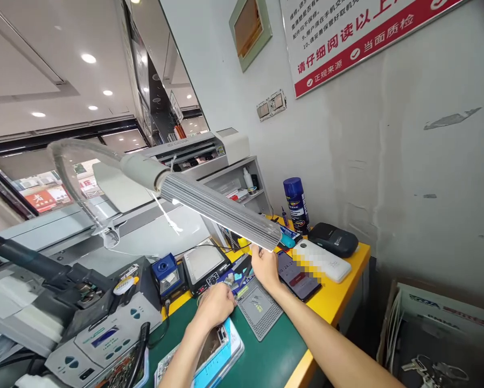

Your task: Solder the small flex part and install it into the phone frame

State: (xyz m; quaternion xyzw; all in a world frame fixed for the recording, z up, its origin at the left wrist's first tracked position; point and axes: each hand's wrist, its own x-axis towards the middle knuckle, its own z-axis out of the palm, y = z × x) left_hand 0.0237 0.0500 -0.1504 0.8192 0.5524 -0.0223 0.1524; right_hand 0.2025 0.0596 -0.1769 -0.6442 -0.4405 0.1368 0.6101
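My right hand reaches up and grips the free end of a long grey ribbed lamp bar on a flexible gooseneck arm. My left hand rests lower on the green bench mat, fingers curled together over a small item I cannot make out, beside a grey repair mat. A dark phone lies just right of my right hand. An opened device in a blue-edged holder sits under my left forearm.
A soldering station, a blue-cased unit and a heating plate stand left. A blue spray can, a black gadget and a white block occupy the yellow bench edge. Keys lie lower right.
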